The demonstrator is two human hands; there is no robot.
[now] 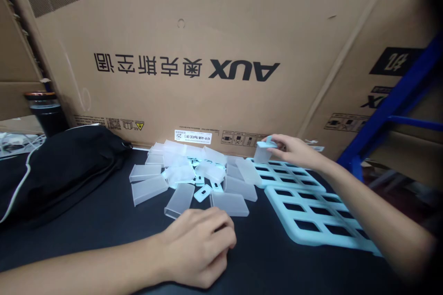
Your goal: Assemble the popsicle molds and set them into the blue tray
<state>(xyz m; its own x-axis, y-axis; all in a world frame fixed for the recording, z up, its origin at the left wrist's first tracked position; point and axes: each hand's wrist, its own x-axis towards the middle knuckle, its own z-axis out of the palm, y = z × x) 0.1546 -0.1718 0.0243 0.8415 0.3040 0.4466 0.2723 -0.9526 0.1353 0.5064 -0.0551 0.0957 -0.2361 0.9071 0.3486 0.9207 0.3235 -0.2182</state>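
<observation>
My right hand (292, 150) pinches a clear plastic box with a light-blue lid (265, 145), holding it upright by the lid at the far edge of a light-blue grid tray (306, 184). Whether the box's bottom sits inside a compartment I cannot tell. On the black tabletop, my left hand (199, 246) rests with its fingers curled in, and nothing shows in them. Just beyond it lies a heap of frosted clear boxes (148, 190), several on their sides. Small light-blue lids (202, 193) with oblong slots are scattered among them.
A second light-blue grid tray (294, 235) lies nearer, touching or close to the first. A large cardboard carton (166, 101) stands behind everything. At left are a black cloth bag (79, 161) and a dark tumbler (48, 113). A blue metal frame (391, 101) stands right.
</observation>
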